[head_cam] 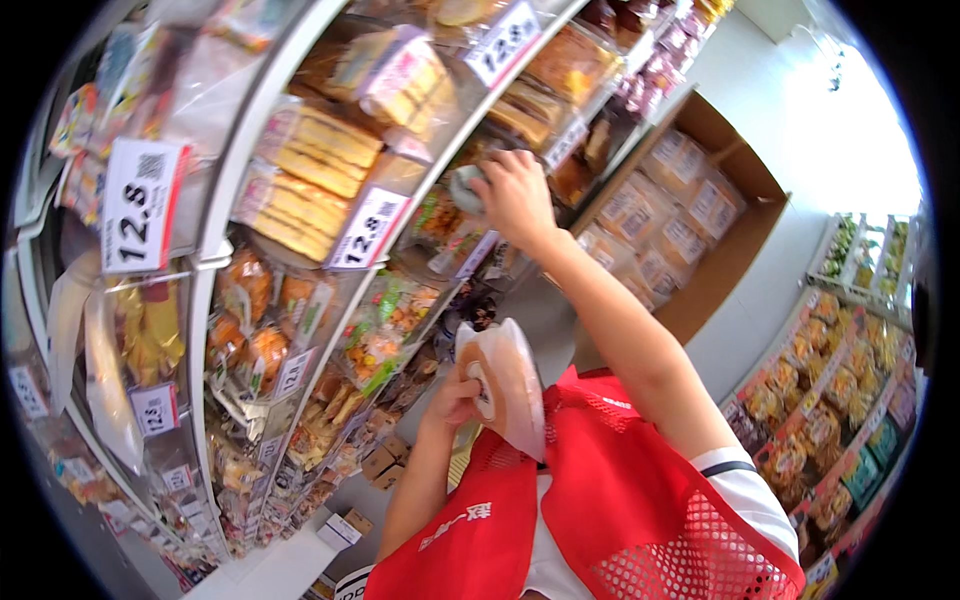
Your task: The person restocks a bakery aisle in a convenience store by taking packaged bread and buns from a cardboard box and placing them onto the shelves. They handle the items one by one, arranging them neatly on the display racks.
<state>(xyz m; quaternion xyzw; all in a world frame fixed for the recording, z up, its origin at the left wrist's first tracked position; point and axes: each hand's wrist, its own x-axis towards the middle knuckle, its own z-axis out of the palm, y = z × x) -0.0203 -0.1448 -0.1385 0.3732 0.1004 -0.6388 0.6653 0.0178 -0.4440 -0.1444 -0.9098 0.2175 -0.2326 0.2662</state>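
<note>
My left hand (pixel 455 399) grips a white-and-tan plastic package (pixel 510 394) with a round emblem, holding it upright before the red vest. My right hand (pixel 521 196) reaches into a shelf row, its fingers curled on a small grey-green rounded item (pixel 467 189) that I cannot name exactly. Beneath and beside that item are wrapped snacks (pixel 439 214) with orange-brown contents. Left of them lie packs of layered sandwich cakes (pixel 322 150) in clear wrapping. A price tag (pixel 370 229) stands on the shelf edge below these packs.
An open cardboard box (pixel 750 247) holding several labelled packages (pixel 667 217) stands right of my right forearm. White shelf edges (pixel 247 112) cross the left side. Another rack of packaged baked goods (pixel 817 397) stands at the right. Small boxes (pixel 386 461) sit low beyond my left arm.
</note>
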